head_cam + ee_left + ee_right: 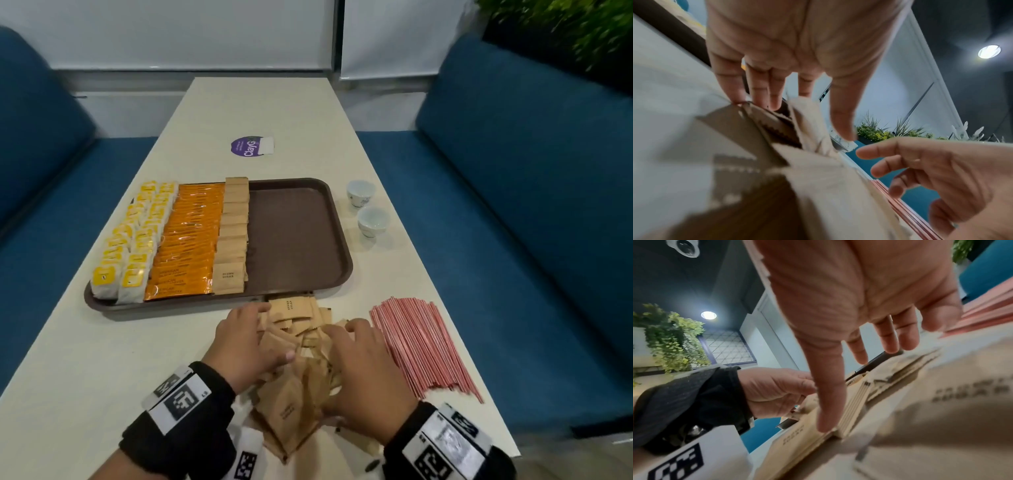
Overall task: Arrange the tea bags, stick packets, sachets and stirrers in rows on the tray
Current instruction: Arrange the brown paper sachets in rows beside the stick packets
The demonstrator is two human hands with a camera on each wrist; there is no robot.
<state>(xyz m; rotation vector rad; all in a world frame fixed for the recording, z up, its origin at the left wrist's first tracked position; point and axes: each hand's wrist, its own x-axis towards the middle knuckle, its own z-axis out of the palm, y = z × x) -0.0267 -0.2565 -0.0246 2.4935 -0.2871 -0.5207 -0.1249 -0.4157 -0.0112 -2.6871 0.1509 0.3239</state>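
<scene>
A brown tray [345,246] holds rows of yellow-tagged tea bags [126,246], orange stick packets [188,240] and kraft brown-sugar sachets [233,233]; its right half is bare. A loose heap of the same sachets [294,394] lies on the table in front of the tray. My left hand [250,329] rests on the heap's left side with straight fingers [760,91] touching sachets [828,194]. Over the right side my right hand [346,370] is spread, its thumb [828,402] pressing a sachet stack [853,410]. Pink stirrers [421,346] lie to the right.
Two small white cups [361,193] [373,221] stand right of the tray. A purple round sticker [247,146] sits farther back on the cream table. Blue benches flank the table; its right edge runs just past the stirrers.
</scene>
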